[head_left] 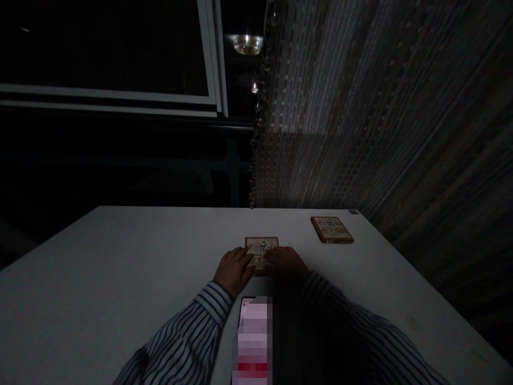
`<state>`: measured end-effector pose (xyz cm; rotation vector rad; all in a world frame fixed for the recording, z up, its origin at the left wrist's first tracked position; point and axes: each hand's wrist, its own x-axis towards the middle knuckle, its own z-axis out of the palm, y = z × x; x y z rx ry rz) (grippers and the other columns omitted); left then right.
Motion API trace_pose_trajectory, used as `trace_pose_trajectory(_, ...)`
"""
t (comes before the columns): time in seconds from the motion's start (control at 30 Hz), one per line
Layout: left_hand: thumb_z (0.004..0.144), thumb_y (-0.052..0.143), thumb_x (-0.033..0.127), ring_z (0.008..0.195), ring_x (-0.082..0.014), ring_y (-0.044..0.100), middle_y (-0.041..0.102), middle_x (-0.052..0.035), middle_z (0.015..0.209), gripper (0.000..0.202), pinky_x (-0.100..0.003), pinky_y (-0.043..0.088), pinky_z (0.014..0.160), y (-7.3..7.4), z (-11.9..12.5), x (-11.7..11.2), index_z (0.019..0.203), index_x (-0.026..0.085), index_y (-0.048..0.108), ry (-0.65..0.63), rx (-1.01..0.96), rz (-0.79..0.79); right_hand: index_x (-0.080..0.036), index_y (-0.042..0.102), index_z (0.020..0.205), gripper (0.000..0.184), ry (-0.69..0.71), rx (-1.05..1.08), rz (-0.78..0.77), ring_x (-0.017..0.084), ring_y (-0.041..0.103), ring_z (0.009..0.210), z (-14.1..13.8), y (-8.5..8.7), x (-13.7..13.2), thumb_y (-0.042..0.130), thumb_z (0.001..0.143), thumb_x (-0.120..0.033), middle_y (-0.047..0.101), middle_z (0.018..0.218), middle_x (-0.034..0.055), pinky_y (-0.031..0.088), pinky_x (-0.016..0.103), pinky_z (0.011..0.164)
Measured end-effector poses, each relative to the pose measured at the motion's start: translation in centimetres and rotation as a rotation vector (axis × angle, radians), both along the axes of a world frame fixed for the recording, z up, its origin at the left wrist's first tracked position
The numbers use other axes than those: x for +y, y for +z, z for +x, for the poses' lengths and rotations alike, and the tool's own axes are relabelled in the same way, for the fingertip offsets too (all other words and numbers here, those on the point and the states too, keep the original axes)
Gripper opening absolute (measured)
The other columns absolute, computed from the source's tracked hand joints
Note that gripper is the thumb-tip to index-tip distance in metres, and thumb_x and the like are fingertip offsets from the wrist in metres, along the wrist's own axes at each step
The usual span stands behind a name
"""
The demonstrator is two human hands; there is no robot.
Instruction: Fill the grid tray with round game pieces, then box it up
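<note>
A flat box (pixel 261 244) with a brown border and dark brush-style Chinese characters on its pale lid lies on the white table in front of me. From the left, my left hand (pixel 235 270) grips it, with fingers over the left edge and the thumb near the front. My right hand (pixel 289 266) holds the opposite side, its fingers curled over the lid and partly in shadow. Between my forearms a phone (pixel 252 337) with a lit, blurred screen lies close to me.
A second, similar flat box (pixel 332 229) lies at the back right of the white table (pixel 140 278). Beyond the table hangs a string curtain (pixel 320 107) with beads, beside a white-framed window (pixel 212 53). The surroundings are dark.
</note>
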<state>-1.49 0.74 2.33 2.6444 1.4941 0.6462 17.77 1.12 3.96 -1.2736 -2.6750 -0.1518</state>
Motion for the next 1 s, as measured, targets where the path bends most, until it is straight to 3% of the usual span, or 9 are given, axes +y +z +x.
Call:
trace_pose_trajectory(0.17,0.081,0.032,0.031,0.11,-0.0191,0.038,0.044,-0.0093,0.121,0.036,-0.036,0.031,0.093,0.2,0.1,2.2,0.11,0.015,0.047,0.003,-0.034,0.012,-0.01,0.043,0.112,0.036,-0.002,0.054,0.056,0.02,0.042,0.104,-1.8,0.7,1.7,0.036,0.079,-0.025,0.049,0.114,0.0112,0.032,0.035,0.087)
trace_pose_trajectory(0.4,0.081,0.029,0.029,0.117,-0.0193,0.03,0.037,-0.0077,0.127,0.042,-0.037,0.028,0.094,-0.9,0.4,3.6,0.12,0.015,0.035,0.042,0.057,-0.071,-0.009,0.039,0.116,0.04,0.007,0.079,0.043,0.02,0.035,0.111,-3.6,-0.9,3.5,0.034,0.079,-0.023,0.044,0.12,0.0119,0.028,0.037,0.092)
trace_pose_trajectory(0.63,0.082,0.026,0.033,0.117,-0.0206,0.03,0.034,-0.0032,0.13,0.042,-0.042,0.027,0.093,-0.6,0.3,2.9,0.122,0.02,0.033,0.099,0.088,-0.088,-0.005,0.037,0.119,0.042,0.044,0.097,0.024,0.021,0.03,0.116,-2.6,-1.8,3.7,0.03,0.081,-0.023,0.039,0.123,0.0141,0.026,0.038,0.094)
trace_pose_trajectory(1.0,0.082,0.027,0.032,0.116,-0.0217,0.03,0.034,-0.0031,0.129,0.042,-0.044,0.027,0.092,-0.5,0.4,2.9,0.122,0.02,0.032,0.106,0.086,-0.085,0.002,0.037,0.117,0.047,-0.011,0.058,-0.03,0.025,0.028,0.117,1.0,-2.0,3.5,0.033,0.081,-0.027,0.036,0.124,0.021,0.029,0.039,0.094)
